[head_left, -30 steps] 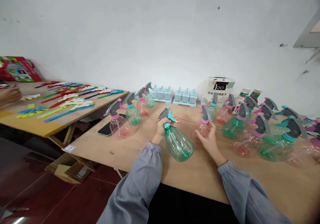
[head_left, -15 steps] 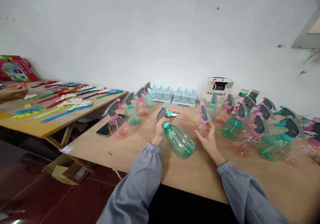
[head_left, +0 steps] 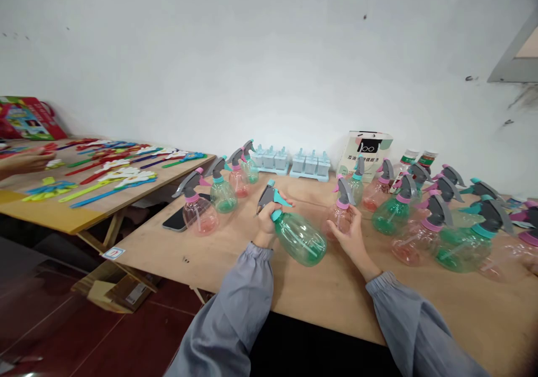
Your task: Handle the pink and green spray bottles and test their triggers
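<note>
My left hand (head_left: 268, 218) is wrapped round the neck of a green spray bottle (head_left: 300, 239), which tilts with its base toward the lower right. The bottle's grey and turquoise trigger head points up and left. My right hand (head_left: 351, 230) has its thumb and fingers round a pink spray bottle (head_left: 335, 220) that stands upright on the wooden table (head_left: 235, 254). Left of my hands, pink and green spray bottles stand in a slanting row, the nearest a pink one (head_left: 202, 215) beside a black phone (head_left: 175, 220).
Several spray bottles (head_left: 390, 213) crowd the right side. Light blue moulds (head_left: 310, 165) and a printed box (head_left: 365, 156) stand by the wall. On the left table lie colourful plastic sticks (head_left: 96, 191), near another person's hand (head_left: 25, 163). Another hand shows at the right edge.
The green bottle in my left hand has shifted slightly left, its trigger head turned a little. My right hand keeps its place. The other person's hand at the left has moved slightly right.
</note>
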The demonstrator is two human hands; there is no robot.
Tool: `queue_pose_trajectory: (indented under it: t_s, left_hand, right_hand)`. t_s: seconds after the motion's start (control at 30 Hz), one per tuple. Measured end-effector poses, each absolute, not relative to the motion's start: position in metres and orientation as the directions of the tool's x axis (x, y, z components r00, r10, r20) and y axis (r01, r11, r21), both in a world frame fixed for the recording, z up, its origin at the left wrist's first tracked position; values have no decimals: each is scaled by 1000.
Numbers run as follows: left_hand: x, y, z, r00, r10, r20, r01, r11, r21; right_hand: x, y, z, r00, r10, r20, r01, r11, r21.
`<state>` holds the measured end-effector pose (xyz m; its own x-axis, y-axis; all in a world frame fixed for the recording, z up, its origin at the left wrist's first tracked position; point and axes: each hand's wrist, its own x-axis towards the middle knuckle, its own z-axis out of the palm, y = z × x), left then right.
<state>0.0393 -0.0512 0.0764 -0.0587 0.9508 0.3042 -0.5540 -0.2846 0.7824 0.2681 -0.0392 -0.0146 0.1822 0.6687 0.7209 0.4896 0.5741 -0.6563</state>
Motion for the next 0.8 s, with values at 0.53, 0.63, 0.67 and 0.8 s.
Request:
queue_pose_trajectory:
  t_s: [0.53, 0.63, 0.67, 0.8]
  left_hand:
    - [-10, -10, 79, -224, 826, 517, 105, -507, 856]
    - [-5, -1, 68, -290, 815, 502, 102, -495, 863]
    - [-3, -2, 65, -297, 816, 497, 78, -498, 864]
    - [-3, -20, 56, -227, 846, 482, 127, -465, 876]
  right_hand:
    - [273, -28, -27, 198, 692, 694, 452, 564, -691]
    - [273, -26, -29, 199, 689, 697, 448, 568, -690]
    - [273, -26, -30, 199, 688, 698, 447, 571, -689]
    - [273, -25, -30, 190, 698, 691, 433, 572, -697]
